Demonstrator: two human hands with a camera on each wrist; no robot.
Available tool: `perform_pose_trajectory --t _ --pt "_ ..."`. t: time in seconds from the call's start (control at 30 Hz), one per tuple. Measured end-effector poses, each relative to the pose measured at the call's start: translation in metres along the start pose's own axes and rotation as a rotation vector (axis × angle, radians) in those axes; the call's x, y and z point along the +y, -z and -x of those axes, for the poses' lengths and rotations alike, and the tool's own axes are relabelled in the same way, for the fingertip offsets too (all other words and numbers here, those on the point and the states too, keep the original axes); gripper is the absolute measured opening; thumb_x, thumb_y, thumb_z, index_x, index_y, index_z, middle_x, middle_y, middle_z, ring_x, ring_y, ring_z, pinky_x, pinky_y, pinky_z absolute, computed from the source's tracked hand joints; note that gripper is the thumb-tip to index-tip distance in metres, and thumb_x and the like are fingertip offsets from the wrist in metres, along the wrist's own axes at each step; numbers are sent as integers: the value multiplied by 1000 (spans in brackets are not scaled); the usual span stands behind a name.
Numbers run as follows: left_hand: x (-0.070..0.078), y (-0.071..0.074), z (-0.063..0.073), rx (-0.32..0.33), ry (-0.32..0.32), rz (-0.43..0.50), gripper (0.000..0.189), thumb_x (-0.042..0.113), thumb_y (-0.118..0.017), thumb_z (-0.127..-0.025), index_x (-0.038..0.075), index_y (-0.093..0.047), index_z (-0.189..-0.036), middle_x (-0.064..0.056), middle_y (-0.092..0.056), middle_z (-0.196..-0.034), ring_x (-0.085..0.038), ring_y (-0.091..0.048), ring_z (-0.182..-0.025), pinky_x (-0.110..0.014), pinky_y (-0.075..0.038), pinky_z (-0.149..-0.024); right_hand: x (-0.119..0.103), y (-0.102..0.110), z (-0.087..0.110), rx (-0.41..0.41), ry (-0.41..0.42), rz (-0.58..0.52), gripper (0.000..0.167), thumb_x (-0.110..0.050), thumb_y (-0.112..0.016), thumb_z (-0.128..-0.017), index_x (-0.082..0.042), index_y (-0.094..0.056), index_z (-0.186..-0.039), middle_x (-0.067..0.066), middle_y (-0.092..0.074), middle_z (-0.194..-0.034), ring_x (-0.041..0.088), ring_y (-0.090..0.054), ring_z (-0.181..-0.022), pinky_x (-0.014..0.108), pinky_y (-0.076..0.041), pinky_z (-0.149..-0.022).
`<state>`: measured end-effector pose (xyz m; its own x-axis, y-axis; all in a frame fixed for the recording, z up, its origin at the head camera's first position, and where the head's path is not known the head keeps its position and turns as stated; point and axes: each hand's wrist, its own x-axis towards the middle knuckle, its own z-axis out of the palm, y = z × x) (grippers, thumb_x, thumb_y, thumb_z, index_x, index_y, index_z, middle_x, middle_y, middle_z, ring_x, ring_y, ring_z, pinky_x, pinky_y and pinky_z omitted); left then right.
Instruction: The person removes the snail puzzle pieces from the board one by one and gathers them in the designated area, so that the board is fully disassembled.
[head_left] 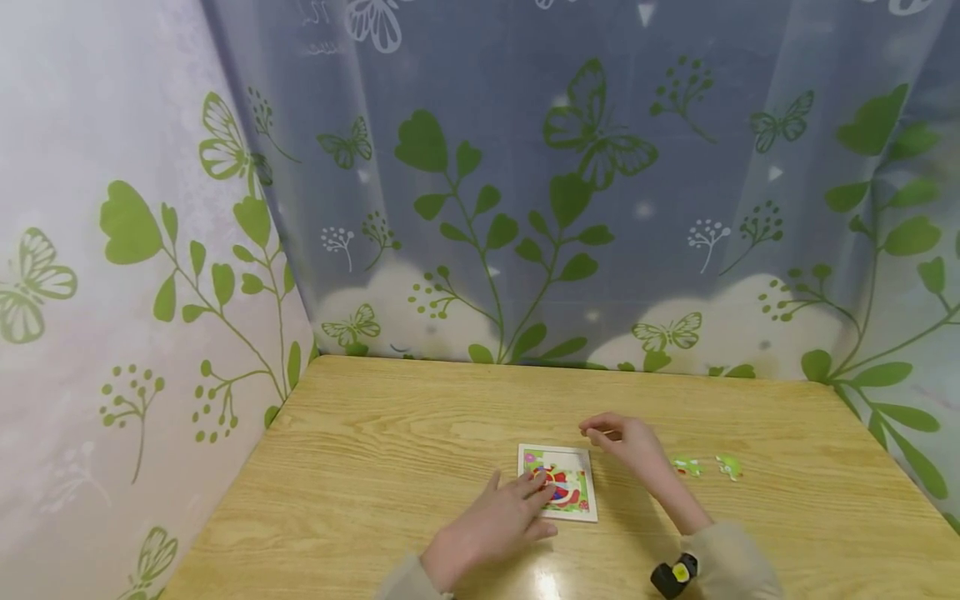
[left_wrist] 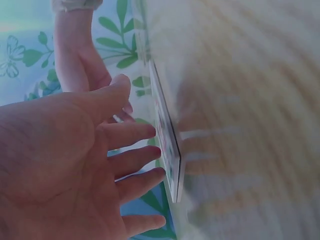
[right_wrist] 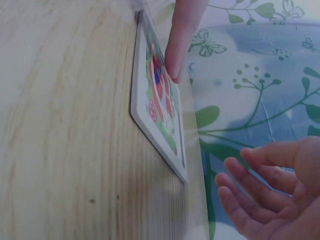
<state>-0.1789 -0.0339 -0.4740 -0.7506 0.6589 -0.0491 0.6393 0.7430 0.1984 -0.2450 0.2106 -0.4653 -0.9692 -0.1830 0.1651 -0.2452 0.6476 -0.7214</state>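
Observation:
A white-framed picture puzzle (head_left: 591, 500) lies flat on the wooden table, with a colourful red, blue and green picture inside. Part of its upper area (head_left: 566, 459) shows bare white. Over the puzzle's left side my left hand (head_left: 498, 518) has its fingers spread and straight, fingertips at the picture. The left wrist view shows this hand (left_wrist: 65, 165) with its palm bare. Beyond the puzzle's upper right corner my right hand (head_left: 630, 446) hovers above the table. In the right wrist view that hand (right_wrist: 275, 195) has loosely bent fingers, and no object shows between them.
Two loose green puzzle pieces, one with red (head_left: 686, 466) and another (head_left: 728, 467), lie on the table (head_left: 375, 467) to the right of my right hand. A black device with a yellow mark (head_left: 678, 573) sits by the right sleeve. Leaf-and-butterfly curtains (head_left: 487, 250) stand behind and beside the table.

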Motion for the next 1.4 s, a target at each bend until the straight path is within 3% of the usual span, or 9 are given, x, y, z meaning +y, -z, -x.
perform_pose_trajectory --t 0.37,0.6,0.83,0.97,1.1,1.4 --pt "5 -2 7 -2 8 -39 63 54 -47 -102 16 -49 -152 -2 -43 -158 -19 -38 -147 -60 -35 -114 -15 -24 -3 -60 31 21 16 -12 -65 -99 -6 -77 -107 8 -77 -103 26 -72 -93 42 -58 -82" --pt "6 -1 8 -16 13 -20 62 53 -47 -102 16 -48 -152 -1 -41 -159 -19 -37 -148 -61 -34 -115 -20 -35 -3 -88 20 38 14 -13 -66 -98 -7 -78 -104 7 -77 -101 25 -72 -94 31 -56 -71" --pt "8 1 8 -5 9 -30 62 53 -47 -102 16 -50 -151 -1 -42 -159 -19 -38 -147 -62 -35 -114 -20 -44 -2 -133 12 26 14 -14 -67 -98 -7 -77 -103 6 -77 -96 15 -68 -81 26 -53 -63" --pt "8 2 8 -1 14 -31 61 53 -47 -102 16 -50 -150 -1 -42 -158 -19 -38 -147 -62 -35 -114 -19 -48 -3 -135 48 43 14 -14 -67 -97 -6 -77 -102 5 -78 -92 18 -72 -84 30 -57 -71" --pt "8 2 8 4 12 -40 61 53 -47 -102 16 -51 -150 -2 -43 -158 -20 -39 -147 -62 -35 -113 -21 -51 -3 -135 28 46 13 -15 -68 -97 -8 -77 -104 3 -77 -93 19 -72 -87 36 -58 -77" --pt "5 -1 6 5 6 -31 60 53 -48 -102 16 -53 -149 -2 -44 -157 -20 -41 -146 -64 -36 -112 -29 -56 -2 -105 -31 85 20 -13 -71 -94 -7 -76 -113 1 -75 -93 12 -64 -79 29 -53 -66"
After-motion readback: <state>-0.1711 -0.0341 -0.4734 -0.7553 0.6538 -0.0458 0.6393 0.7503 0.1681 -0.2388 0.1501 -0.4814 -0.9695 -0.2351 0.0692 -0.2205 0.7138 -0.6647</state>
